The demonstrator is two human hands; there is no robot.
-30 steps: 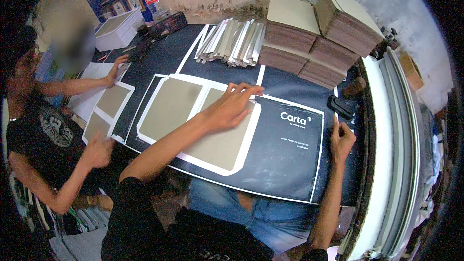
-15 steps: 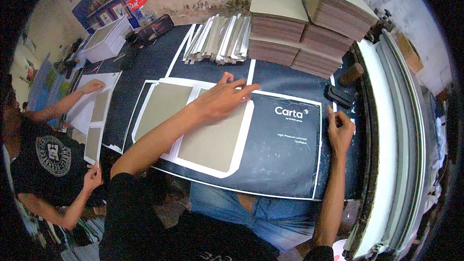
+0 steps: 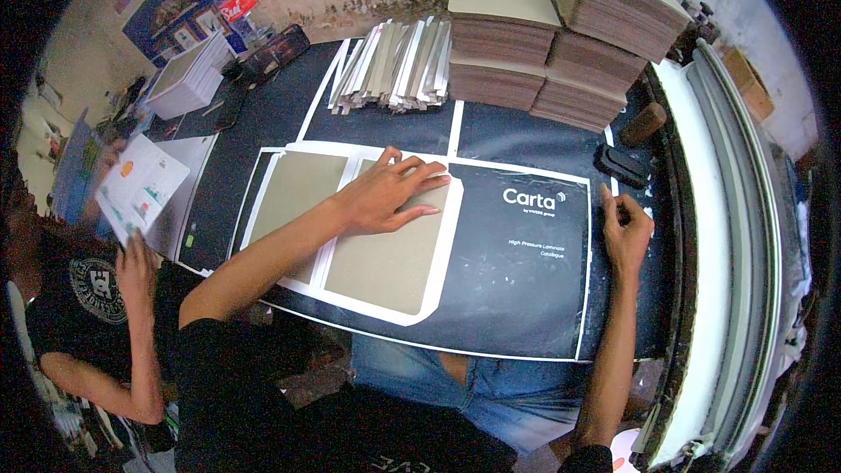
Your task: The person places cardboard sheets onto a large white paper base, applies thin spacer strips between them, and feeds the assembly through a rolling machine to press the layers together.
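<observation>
My left hand [image 3: 390, 193] lies with spread fingers over the upper part of the right-hand grey board [image 3: 385, 267], its fingertips near the white edge. A matching grey board [image 3: 298, 197] lies to the left, across a narrow white strip. Both rest on a white-bordered cover sheet, on top of a black printed sheet [image 3: 517, 298]. My right hand [image 3: 629, 232] is at the black sheet's right edge, its fingers curled in with one pointing up; what they hold, if anything, is hidden. A black block [image 3: 620, 166] lies just beyond it.
Tall stacks of grey board [image 3: 504, 44] stand at the back, beside a heap of paper strips [image 3: 394, 66]. A wooden handle [image 3: 644, 124] is at the right, near a long white machine edge [image 3: 701, 254]. At left, a co-worker handles a picture-printed cover [image 3: 144, 188].
My left hand has drawn back slightly from the board's top right corner, its thumb now lower. My right hand stays nearly in place. The co-worker's cover has turned to its printed side.
</observation>
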